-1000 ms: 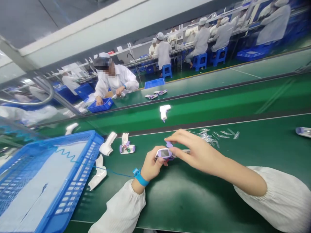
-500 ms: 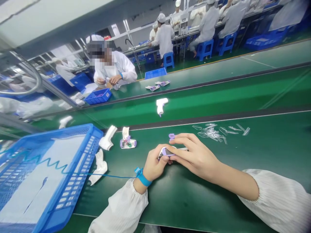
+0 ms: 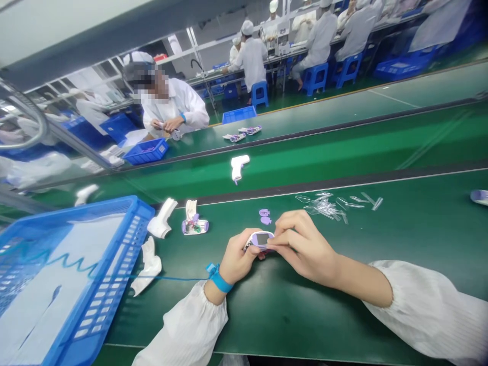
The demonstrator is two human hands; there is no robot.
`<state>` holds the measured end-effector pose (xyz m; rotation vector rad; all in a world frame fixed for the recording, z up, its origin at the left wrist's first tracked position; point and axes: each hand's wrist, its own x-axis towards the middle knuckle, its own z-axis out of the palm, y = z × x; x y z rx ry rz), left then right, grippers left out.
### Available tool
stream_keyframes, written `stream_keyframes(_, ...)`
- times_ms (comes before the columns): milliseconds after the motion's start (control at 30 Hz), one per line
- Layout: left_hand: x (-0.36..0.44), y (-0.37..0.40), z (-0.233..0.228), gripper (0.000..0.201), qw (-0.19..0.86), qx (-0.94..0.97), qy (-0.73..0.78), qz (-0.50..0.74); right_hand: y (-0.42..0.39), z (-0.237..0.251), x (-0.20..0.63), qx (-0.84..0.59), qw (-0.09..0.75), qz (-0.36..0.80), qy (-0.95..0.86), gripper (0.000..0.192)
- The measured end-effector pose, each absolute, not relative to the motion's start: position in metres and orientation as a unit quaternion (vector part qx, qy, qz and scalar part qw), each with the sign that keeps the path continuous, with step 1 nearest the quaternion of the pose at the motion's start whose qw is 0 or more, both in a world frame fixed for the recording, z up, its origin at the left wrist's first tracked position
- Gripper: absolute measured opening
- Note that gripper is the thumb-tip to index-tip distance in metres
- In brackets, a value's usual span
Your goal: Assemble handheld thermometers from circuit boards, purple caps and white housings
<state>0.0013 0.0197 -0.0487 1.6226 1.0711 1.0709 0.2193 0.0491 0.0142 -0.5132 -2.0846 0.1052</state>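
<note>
L hand (image 3: 240, 255) is grasping the white-&-purple screen unit (image 3: 262, 239) by its L side, thumb pressing nr the lower edge; R hand's (image 3: 308, 249) thumb & fingertips are bunching at the unit's R edge, can't tell if they're gripping the rim or a small part. Unit is sitting btwn both hands over the green workbench (image 3: 305, 325), grey screen facing up. Blue wrist strap (image 3: 220, 279) is circling the L wrist, cord running off twd 9 o'clock. Taking the unit as clock centre: 2 purple pcs (image 3: 266, 220) are lying close by at 12; a heap of clear plastic strips (image 3: 326, 207) is spreading out at 2; an opened housing w/ wires showing (image 3: 195, 227) is lying at 9; past it, 2 white curved shells (image 3: 163, 218) are resting beside the big blue crate (image 3: 142, 211), btwn 8 & 9. White gun-shaped unit (image 3: 239, 166) is lying at 11 on the green strip beyond the bench. Further out, btwn 10 & 11, a co-worker (image 3: 171, 104) is handling a small part nr a blue bin (image 3: 148, 155).
</note>
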Motion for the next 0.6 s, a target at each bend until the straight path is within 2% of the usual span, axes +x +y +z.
stream_keyframes(100,-0.001,0.019,-0.05,0.079,0.448,0.632,0.445,0.449,0.075,0.038,0.248,-0.217,0.443,0.105,-0.864,0.009)
stream_keyframes(167,-0.003,0.019,-0.052,0.074,0.447,0.625,0.453,0.453,0.1,0.052,0.276,-0.331,0.385,0.161,-0.846,0.016)
stream_keyframes(233,-0.004,0.018,-0.054,0.068,0.448,0.632,0.443,0.451,0.124,0.056,0.304,-0.488,0.265,0.234,-0.798,0.021)
stream_keyframes(300,-0.004,0.018,-0.056,0.062,0.446,0.651,0.428,0.44,0.144,0.047,0.325,-0.562,0.086,0.264,-0.779,0.018)
stream_keyframes(367,-0.003,0.017,-0.057,0.059,0.446,0.67,0.416,0.423,0.158,0.03,0.337,-0.589,0.022,0.243,-0.77,0.014)
stream_keyframes(533,0.0,0.018,-0.059,0.06,0.467,0.67,0.416,0.401,0.167,0.007,0.353,-0.639,0.051,0.147,-0.753,0.032)
stream_keyframes(600,0.003,0.019,-0.059,0.061,0.482,0.661,0.417,0.396,0.164,0.011,0.361,-0.644,0.055,0.145,-0.749,0.03)
